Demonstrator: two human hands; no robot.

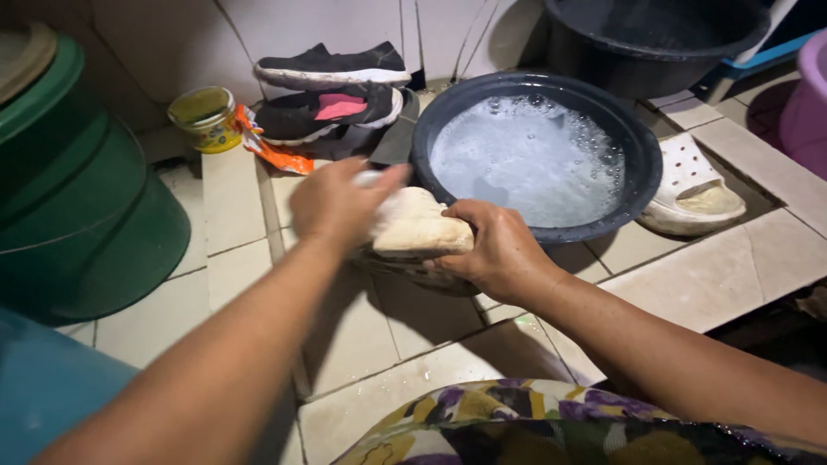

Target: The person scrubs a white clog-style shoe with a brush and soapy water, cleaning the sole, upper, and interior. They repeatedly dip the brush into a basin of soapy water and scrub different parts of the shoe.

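Observation:
My right hand (495, 250) grips a cream-coloured slipper (418, 228), sole side up, held just above the tiled floor. My left hand (336, 202) is closed over the slipper's far end around a small pale object, probably a brush, mostly hidden by the fingers. A dark round basin (633, 146) full of soapy, bubbly water sits right behind the slipper. A second cream slipper (693, 185) lies on the floor to the right of the basin.
Two black shoes (332, 86) lean against the back wall. A yellow-lidded jar (205, 116) and an orange packet (276, 151) lie beside them. A green bucket (77, 198) stands at left, another dark tub (655, 39) at the back, a purple container (810, 103) at right.

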